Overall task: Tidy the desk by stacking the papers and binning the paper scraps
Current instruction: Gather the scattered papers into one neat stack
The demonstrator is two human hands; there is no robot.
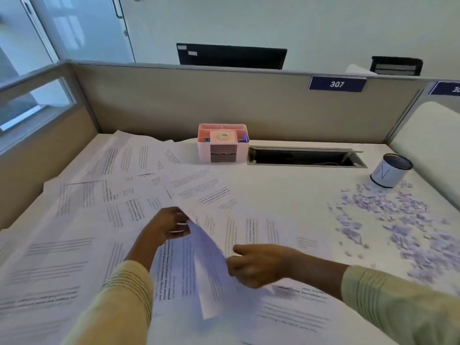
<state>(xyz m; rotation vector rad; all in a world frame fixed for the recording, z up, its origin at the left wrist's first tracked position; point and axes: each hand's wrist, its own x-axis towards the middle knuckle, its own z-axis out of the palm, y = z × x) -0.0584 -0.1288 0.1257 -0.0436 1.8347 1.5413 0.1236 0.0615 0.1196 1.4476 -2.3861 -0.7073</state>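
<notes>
- Printed papers [82,220]: thin white sheets with blocks of text, fanned loose and overlapping across the left and middle of the desk [286,190], some at angles to each other.
- Left hand [169,226]: fingers curled, pinching the far edge of a bent sheet [199,265] that lifts off the pile and curves between the two hands.
- Right hand [258,263]: fingers curled on the near right edge of the same sheet; the exact finger contact is blurred.
- Both sleeves are pale yellow-green ribbed knit with thin dark stripes.
- Paper scraps [388,220]: small, irregular white-lilac bits scattered flat on the right of the desk, well apart from the sheets.
- Bin [390,171]: small cylinder, white wall with a dark rim and dark inside, tilted, at the far edge of the scraps; can't tell what's inside.
- Desk organiser [222,143]: pink-and-white plastic box by the back partition, two grey drawer fronts, open top compartments holding a round tape-like roll and small purple items.
- Cable slot [303,156]: rectangular, metal-framed, dark inside, right of the organiser.
- Partition: beige fabric panel, blue tag reading 307 [336,83].
</notes>
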